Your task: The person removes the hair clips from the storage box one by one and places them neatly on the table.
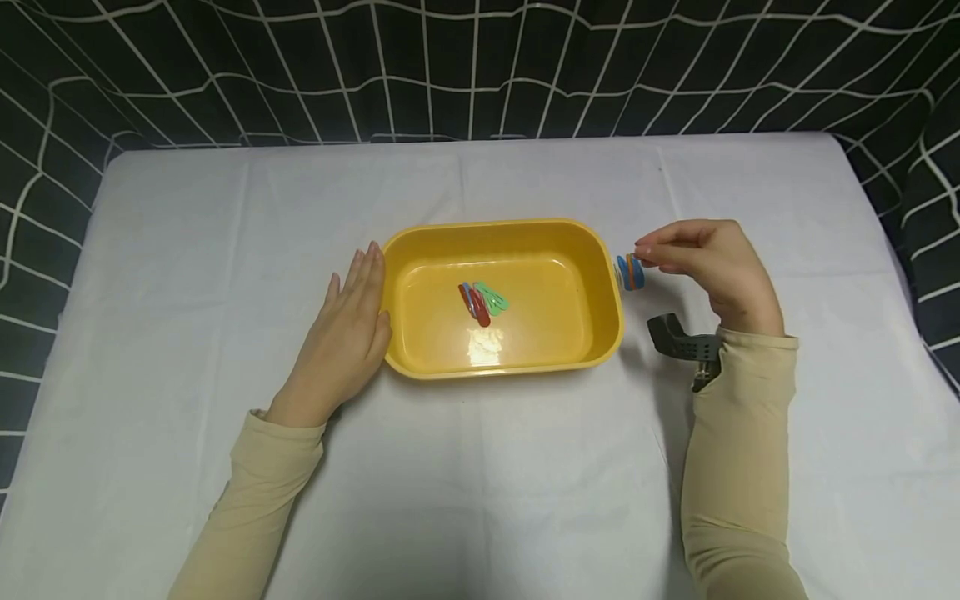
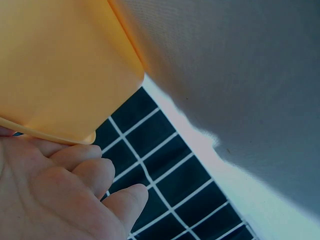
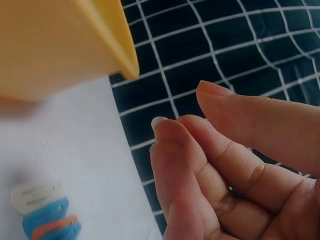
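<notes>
A yellow plastic tub (image 1: 502, 244) sits on the cloth with several snap hair clips in it: red clips (image 1: 480, 308), a green clip (image 1: 491, 298) and a blue one. My left hand (image 1: 337, 342) lies along the tub's left end, fingers straight and touching its rim, as the left wrist view also shows. Just outside the tub's right end, a row of white, blue and orange hair clips (image 3: 45, 213) rests on the cloth. Over these clips hovers my right hand (image 1: 712, 262), fingers bent; in the right wrist view thumb and fingertips (image 3: 212, 89) stand apart, nothing between them.
White cloth (image 1: 225, 250) covers the table. Black fabric with a white grid (image 1: 480, 67) hangs behind and at the sides. A black camera mount (image 1: 682, 337) sticks out from my right sleeve (image 1: 738, 467), close above the cloth.
</notes>
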A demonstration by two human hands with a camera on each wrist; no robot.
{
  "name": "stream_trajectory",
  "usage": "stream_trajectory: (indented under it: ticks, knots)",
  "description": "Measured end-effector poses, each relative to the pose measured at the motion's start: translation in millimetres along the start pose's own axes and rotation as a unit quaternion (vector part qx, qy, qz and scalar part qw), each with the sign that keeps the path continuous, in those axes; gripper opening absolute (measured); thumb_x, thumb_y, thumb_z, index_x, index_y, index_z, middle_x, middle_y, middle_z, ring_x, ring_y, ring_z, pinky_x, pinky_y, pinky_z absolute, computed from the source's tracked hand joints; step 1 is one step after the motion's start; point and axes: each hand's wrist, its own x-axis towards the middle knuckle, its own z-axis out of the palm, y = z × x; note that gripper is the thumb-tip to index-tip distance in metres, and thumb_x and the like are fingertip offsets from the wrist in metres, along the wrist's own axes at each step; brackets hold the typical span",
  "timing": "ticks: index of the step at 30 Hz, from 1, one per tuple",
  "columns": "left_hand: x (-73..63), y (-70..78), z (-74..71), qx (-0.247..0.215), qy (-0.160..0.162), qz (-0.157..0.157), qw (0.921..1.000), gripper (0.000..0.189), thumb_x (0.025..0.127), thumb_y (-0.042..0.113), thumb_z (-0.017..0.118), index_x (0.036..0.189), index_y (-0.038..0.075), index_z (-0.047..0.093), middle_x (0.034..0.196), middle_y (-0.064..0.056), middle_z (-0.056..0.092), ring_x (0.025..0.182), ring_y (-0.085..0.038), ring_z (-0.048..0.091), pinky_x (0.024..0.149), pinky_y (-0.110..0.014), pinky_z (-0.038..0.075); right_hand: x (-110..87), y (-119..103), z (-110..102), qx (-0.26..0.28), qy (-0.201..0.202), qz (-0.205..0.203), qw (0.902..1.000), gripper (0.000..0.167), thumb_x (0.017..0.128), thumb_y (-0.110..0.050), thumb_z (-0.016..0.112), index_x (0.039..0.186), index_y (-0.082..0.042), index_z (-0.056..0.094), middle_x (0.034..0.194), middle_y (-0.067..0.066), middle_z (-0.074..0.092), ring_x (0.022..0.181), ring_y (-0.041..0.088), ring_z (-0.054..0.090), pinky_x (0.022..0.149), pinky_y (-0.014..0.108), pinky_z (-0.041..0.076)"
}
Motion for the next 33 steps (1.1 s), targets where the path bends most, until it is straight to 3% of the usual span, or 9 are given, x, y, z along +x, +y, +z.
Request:
stream_trajectory:
  ticks: [8,16,23,33]
  knots:
    - [0.5,-0.1,0.1,-0.001,0.0,0.001,1.0,0.059,0.097,0.015,0.035,0.147,-0.008,0.014,0.155,-0.016,0.011,0.143,-0.028,0.009,0.112,-0.051,0.009,-5.7,-13.2,8.4,-0.009,-0.012,-0.004,0.9999,0.017,0.084,-0.023,0.072,0.092,-0.008,0.075,0.078,-0.008,0.07,0.085,0.014,0.059,0.074,0.023,0.05]
    - [0.1,0.2,-0.6,-0.001,-0.003,-0.001,1.0,0.059,0.097,0.015,0.035,0.147,-0.007,0.013,0.155,-0.016,0.011,0.143,-0.027,0.007,0.113,-0.051,0.009,-10.3,-22.9,17.7,-0.001,-0.036,-0.004,0.9993,0.02,0.082,-0.022,0.074,0.093,-0.006,0.074,0.076,-0.006,0.07,0.085,0.021,0.06,0.088,0.036,0.038]
    - [0.0,0.4,-1.0,-0.003,-0.003,-0.001,1.0,0.059,0.097,0.015,0.034,0.147,-0.007,0.013,0.155,-0.016,0.011,0.143,-0.027,0.008,0.113,-0.05,0.008,-12.2,-26.9,24.6,-0.006,-0.045,-0.009,0.9989,0.023,0.083,-0.019,0.073,0.097,-0.001,0.073,0.082,-0.002,0.071,0.087,0.022,0.061,0.092,0.039,0.039]
    - [-0.2,-0.8,1.0,-0.01,0.004,-0.003,0.9999,0.058,0.098,0.016,0.033,0.148,-0.006,0.013,0.155,-0.015,0.01,0.143,-0.026,0.007,0.113,-0.049,0.008,-13.2,-31.6,32.5,-0.02,-0.057,-0.006,0.9982,0.021,0.084,-0.02,0.072,0.097,-0.003,0.072,0.081,-0.003,0.07,0.083,0.02,0.058,0.082,0.035,0.038]
